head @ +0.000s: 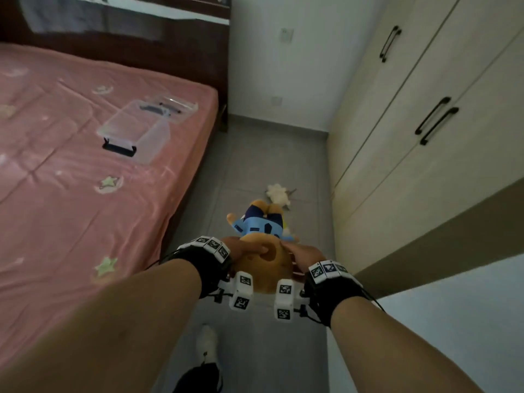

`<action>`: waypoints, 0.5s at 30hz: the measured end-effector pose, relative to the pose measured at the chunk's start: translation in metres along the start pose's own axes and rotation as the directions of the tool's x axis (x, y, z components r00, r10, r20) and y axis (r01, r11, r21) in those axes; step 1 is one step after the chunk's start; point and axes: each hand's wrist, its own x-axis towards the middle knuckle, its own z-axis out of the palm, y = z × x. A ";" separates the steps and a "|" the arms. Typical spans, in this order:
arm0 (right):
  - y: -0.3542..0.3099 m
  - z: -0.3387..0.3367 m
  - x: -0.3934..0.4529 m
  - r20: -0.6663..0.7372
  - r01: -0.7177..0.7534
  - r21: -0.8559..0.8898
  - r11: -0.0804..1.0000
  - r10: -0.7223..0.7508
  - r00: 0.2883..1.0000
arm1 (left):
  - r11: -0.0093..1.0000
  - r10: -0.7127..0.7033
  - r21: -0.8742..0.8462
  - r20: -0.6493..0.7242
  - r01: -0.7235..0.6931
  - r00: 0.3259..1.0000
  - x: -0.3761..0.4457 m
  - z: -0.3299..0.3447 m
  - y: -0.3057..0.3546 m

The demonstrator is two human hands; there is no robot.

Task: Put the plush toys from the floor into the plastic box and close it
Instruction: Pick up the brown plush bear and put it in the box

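Both the left hand (243,252) and right hand (304,258) are clamped on the brown plush dog's (262,242) head above the floor; advise carrying it level to the open clear plastic box (136,131) on the bed (71,194).

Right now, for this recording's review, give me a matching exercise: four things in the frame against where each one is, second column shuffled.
Things:
1. brown plush toy
2. white plush toy
3. plastic box
4. box lid

Places:
A. on the floor near the wardrobe
B. on the bed, open
C. held between left hand and right hand
D. on the bed behind the box

Pairs: 1-C, 2-A, 3-B, 4-D
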 end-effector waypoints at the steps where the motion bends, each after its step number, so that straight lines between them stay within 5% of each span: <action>1: -0.015 -0.006 0.004 -0.002 0.009 0.017 1.000 -0.009 1.000 | 1.000 0.016 0.011 -0.003 -0.016 1.000 0.006 -0.008 0.016; 8: -0.110 -0.037 0.050 -0.098 0.012 0.007 1.000 -0.011 0.995 | 0.996 0.092 -0.010 -0.017 -0.092 0.996 0.070 -0.079 0.108; 15: -0.222 -0.025 0.112 -0.019 0.044 0.047 0.998 -0.043 0.999 | 0.992 0.127 -0.010 -0.025 -0.128 0.992 0.112 -0.147 0.202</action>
